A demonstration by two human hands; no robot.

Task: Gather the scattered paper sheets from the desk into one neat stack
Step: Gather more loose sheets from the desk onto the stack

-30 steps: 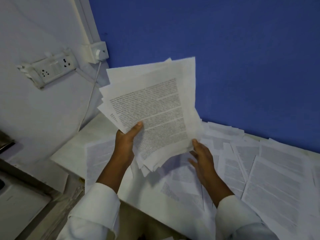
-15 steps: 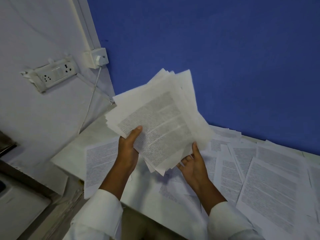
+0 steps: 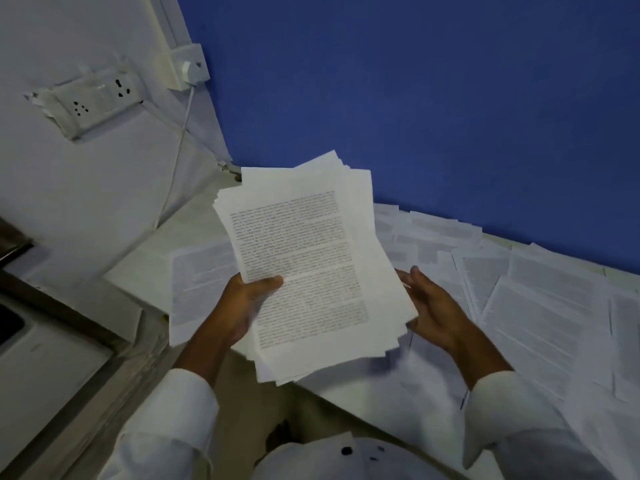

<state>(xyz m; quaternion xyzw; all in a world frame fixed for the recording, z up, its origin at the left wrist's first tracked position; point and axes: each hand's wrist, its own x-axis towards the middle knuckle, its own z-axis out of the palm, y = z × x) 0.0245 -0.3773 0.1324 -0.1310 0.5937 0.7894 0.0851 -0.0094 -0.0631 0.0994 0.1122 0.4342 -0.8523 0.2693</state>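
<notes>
1. Head view: print on the paper stack (image 3: 301, 261) is unreadable.
2. Held above the desk (image 3: 147, 271) edge, its long axis points away from the person.
3. Left hand (image 3: 242, 306) pinches it; right hand (image 3: 433, 306) lies straight-fingered alongside.

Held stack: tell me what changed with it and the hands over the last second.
The held stack came down from in front of the blue wall toward the person, and its fanned sheets drew closer together. The right hand moved from beneath its lower edge to its right side, fingers open. The left hand kept its grip, thumb on top. Loose sheets on the desk stayed scattered.
</notes>
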